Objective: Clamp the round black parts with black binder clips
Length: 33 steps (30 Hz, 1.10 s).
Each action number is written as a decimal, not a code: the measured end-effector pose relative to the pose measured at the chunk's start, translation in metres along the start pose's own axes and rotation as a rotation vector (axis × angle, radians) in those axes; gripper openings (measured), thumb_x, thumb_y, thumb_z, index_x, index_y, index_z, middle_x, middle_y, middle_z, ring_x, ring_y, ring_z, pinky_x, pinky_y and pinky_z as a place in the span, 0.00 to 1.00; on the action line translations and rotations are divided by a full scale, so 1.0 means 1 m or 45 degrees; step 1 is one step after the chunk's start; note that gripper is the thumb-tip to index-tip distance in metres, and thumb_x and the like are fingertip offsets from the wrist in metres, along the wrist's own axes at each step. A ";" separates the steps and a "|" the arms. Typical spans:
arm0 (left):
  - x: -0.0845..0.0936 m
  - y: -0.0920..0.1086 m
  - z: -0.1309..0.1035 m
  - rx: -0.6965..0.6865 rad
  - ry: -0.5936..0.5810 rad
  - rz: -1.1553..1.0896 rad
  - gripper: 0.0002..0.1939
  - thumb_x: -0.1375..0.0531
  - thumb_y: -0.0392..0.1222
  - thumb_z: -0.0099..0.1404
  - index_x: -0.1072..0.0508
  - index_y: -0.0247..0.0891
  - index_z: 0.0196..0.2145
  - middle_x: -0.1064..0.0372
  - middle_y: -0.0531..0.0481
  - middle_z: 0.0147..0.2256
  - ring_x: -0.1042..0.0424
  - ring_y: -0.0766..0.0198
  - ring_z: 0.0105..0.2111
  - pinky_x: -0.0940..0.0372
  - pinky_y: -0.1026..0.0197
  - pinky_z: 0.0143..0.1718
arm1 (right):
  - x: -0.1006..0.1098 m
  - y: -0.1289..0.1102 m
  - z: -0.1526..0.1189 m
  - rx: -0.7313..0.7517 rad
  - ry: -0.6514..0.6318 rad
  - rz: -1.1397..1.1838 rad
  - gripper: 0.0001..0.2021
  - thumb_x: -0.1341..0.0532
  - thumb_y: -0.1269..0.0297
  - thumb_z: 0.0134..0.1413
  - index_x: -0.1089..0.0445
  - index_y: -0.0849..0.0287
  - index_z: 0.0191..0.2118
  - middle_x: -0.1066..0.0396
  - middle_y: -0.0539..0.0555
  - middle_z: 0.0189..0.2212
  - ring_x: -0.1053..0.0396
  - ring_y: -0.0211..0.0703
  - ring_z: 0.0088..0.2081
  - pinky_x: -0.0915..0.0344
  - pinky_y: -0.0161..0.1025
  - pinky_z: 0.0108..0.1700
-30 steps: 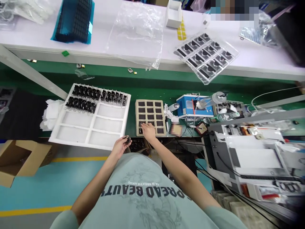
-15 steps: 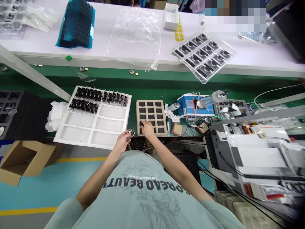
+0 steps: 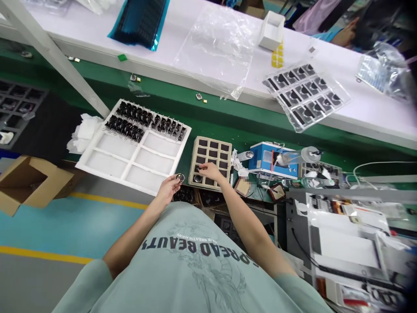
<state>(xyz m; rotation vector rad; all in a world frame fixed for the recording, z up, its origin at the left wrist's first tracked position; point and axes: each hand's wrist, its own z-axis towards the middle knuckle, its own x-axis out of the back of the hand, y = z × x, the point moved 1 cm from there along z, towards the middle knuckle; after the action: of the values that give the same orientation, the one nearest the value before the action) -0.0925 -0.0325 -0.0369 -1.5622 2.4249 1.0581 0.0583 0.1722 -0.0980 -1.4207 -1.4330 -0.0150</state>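
Green desk [image 3: 208, 128] runs below the white shelf [image 3: 185, 17], and I see 2 trays crowding it: the white tray [image 3: 159, 145] bearing black clips [image 3: 134, 114], and the beige tray [image 3: 195, 153]. Near the gap between them, my left grip [image 3: 169, 188] pinches a dark round piece [image 3: 180, 177]. My right grip [image 3: 212, 172] reaches over the beige tray's near-left cells; I cannot tell its closure. Tissue [image 3: 236, 161], a silver cylinder [image 3: 245, 155] and a blue box [image 3: 256, 158] hem in the right side.

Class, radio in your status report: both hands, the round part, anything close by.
Left hand holding small round part. Right hand over beige compartment tray, grip unclear. White divided tray close by left hand.
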 end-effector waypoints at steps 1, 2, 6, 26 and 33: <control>0.002 -0.001 -0.001 -0.007 -0.002 -0.012 0.12 0.31 0.30 0.54 0.23 0.35 0.37 0.24 0.49 0.31 0.28 0.70 0.27 0.35 0.68 0.30 | 0.003 0.002 0.001 0.004 -0.037 0.057 0.18 0.38 0.66 0.52 0.22 0.63 0.49 0.21 0.57 0.46 0.23 0.47 0.46 0.30 0.35 0.48; 0.003 -0.002 -0.001 -0.014 -0.005 -0.020 0.11 0.31 0.30 0.54 0.23 0.34 0.37 0.24 0.49 0.31 0.28 0.70 0.27 0.35 0.68 0.30 | 0.005 0.003 0.003 0.007 -0.063 0.085 0.18 0.38 0.66 0.53 0.22 0.63 0.49 0.21 0.56 0.46 0.23 0.47 0.45 0.29 0.35 0.47; 0.007 -0.004 -0.002 -0.028 -0.010 -0.039 0.10 0.30 0.31 0.54 0.23 0.34 0.35 0.25 0.48 0.30 0.28 0.69 0.27 0.35 0.68 0.30 | 0.013 -0.002 0.008 0.075 -0.123 -0.083 0.16 0.38 0.68 0.50 0.19 0.60 0.45 0.20 0.53 0.44 0.23 0.48 0.44 0.30 0.36 0.47; 0.010 0.004 0.018 -0.008 0.012 -0.066 0.10 0.33 0.26 0.52 0.27 0.34 0.31 0.25 0.49 0.29 0.26 0.67 0.30 0.31 0.64 0.37 | -0.054 -0.027 -0.043 0.064 0.538 -0.021 0.18 0.47 0.63 0.65 0.24 0.61 0.52 0.27 0.63 0.54 0.32 0.53 0.56 0.36 0.51 0.59; -0.017 0.001 0.032 0.043 -0.101 0.116 0.12 0.29 0.34 0.50 0.27 0.36 0.30 0.25 0.49 0.31 0.27 0.65 0.32 0.34 0.65 0.35 | -0.070 -0.073 -0.059 -0.008 0.462 0.473 0.20 0.48 0.55 0.66 0.26 0.61 0.51 0.21 0.60 0.45 0.24 0.50 0.44 0.28 0.42 0.46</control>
<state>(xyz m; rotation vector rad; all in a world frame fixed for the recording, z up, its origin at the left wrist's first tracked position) -0.0943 -0.0005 -0.0537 -1.3842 2.4681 1.0664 0.0236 0.0635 -0.0725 -1.5781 -0.8631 -0.0393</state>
